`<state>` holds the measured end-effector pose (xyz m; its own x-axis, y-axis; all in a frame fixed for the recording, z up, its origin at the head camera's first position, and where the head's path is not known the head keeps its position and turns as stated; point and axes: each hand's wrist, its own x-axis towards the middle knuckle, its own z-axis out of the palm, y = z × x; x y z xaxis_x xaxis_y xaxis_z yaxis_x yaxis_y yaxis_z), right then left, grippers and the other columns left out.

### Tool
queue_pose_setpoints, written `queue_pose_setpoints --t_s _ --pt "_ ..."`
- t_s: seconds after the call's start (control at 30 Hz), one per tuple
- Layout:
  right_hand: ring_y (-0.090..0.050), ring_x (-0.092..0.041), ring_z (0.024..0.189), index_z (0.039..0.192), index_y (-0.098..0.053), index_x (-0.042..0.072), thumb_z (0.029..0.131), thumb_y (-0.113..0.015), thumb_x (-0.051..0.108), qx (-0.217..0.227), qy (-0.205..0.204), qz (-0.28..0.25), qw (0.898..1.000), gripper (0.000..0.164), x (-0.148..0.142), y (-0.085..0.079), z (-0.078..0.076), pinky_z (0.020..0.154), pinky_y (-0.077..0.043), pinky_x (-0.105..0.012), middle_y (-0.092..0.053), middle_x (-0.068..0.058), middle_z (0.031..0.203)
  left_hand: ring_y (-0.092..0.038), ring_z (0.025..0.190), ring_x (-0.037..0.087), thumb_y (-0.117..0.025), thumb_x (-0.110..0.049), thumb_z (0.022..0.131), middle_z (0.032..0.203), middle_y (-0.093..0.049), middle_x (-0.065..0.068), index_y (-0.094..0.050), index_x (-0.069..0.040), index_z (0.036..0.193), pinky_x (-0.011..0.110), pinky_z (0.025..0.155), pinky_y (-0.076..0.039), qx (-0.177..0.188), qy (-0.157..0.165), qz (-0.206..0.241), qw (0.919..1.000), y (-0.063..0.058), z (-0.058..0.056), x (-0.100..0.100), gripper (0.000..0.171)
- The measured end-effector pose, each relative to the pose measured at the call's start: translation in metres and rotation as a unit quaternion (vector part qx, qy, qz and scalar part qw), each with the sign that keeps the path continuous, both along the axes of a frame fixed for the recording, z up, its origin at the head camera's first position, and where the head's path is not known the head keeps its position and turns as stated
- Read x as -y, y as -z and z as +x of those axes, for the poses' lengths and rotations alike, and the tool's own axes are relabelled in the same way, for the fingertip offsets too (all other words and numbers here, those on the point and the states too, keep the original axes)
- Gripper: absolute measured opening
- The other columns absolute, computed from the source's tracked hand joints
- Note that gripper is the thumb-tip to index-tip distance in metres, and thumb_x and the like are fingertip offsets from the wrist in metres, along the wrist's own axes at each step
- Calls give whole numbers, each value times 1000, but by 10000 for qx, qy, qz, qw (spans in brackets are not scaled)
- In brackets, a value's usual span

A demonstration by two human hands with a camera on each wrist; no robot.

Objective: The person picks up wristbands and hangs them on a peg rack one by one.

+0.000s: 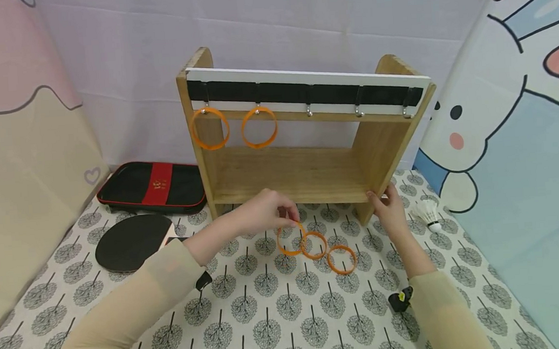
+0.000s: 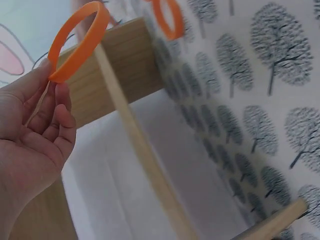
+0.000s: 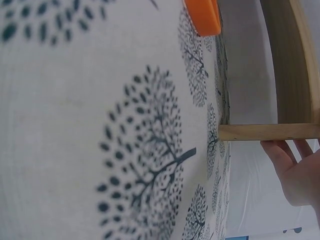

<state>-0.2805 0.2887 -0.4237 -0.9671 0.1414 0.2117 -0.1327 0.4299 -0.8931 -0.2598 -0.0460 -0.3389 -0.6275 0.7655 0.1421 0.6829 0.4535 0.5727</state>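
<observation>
In the head view, on the case (image 1: 188,187) at the rear left, a red band (image 1: 158,183) with a gold emblem, too small to read. Left hand (image 1: 265,213) stretched out in front of the rack (image 1: 289,168), wrist bent down, thumb and fingertips closed in a pinch on an orange ring (image 1: 289,253) low over the counter (image 1: 281,334). Just to the right, two more rings (image 1: 343,273); overhead, two hung rings (image 1: 260,145) on the leftmost hooks. Right hand (image 1: 390,207) reaching forward, gripping the rack's right upright between thumb and fingers. Farther out, a paddle (image 1: 130,241) at left and a shuttlecock (image 1: 428,215) at right. In the left wrist view, ring upright between thumb and fingertips, remaining fingers loosely curled. In the right wrist view, fingers against the upright, rest of the hand cut off by the edge; orange plastic at the top.
</observation>
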Motion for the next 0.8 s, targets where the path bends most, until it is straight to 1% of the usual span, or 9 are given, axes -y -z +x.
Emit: queue_pose_setpoints --t_s 0.07,0.17,0.3,0.4,0.5,0.67,0.73,0.8 --pt "-52 -33 116 146 -27 15 97 -51 38 11 1 6 10000 60 0 0 0 86 -53 -42 -45 -18 134 -58 71 4 -72 -18 85 83 -66 -12 -71 -15 88 20 64 -51 -191 -10 117 9997 -10 1 2 5" --pt "-52 -33 117 146 -27 16 96 -51 38 25 20 6 10000 60 0 0 0 87 -53 -43 -45 -18 135 -57 72 3 -72 -18 84 84 -66 -12 -71 -16 88 19 65 -50 -597 -27 249 9979 -26 3 4 4" --pt "-52 -32 117 146 -27 16 96 -52 38 51 44 -20 10000 60 1 -1 1 87 -52 -44 -44 -17 136 -55 72 3 -73 -18 84 83 -64 -13 -71 -17 87 20 62 -49 -1065 -73 388 9935 -46 7 7 4" --pt "-51 -33 117 146 -27 14 97 -51 38 44 37 3 10000 60 0 -2 1 88 -52 -43 -43 -18 138 -55 72 3 -73 -17 83 84 -64 -11 -71 -17 87 20 63 -48 -1298 -36 593 9898 -62 10 8 4" --pt "-51 -33 118 146 -27 14 97 -50 38 47 53 29 10000 60 0 -2 1 87 -53 -42 -43 -17 138 -56 73 4 -73 -15 83 85 -65 -9 -71 -15 87 21 64 -48 -1552 21 848 9842 -78 11 8 4" --pt "-52 -32 117 146 -27 15 96 -51 39 64 46 33 10000 60 0 -2 2 87 -53 -41 -44 -17 136 -53 66 5 -73 -15 83 84 -66 -9 -71 -14 86 21 59 -46 -1876 -10 1269 9740 -105 12 10 4" --pt "-52 -33 117 146 -27 14 96 -51 38 59 33 27 10000 60 0 -1 1 88 -52 -43 -43 -18 137 -51 64 5 -73 -16 83 82 -65 -9 -71 -14 86 21 57 -45 -2043 -41 1400 9688 -115 11 10 4" --pt "-51 -34 118 146 -27 14 97 -50 38 46 19 39 10000 60 0 -1 1 88 -52 -44 -42 -19 137 -52 65 4 -73 -16 84 81 -66 -8 -71 -12 85 21 57 -45 -2259 -6 1525 9621 -124 9 9 4"
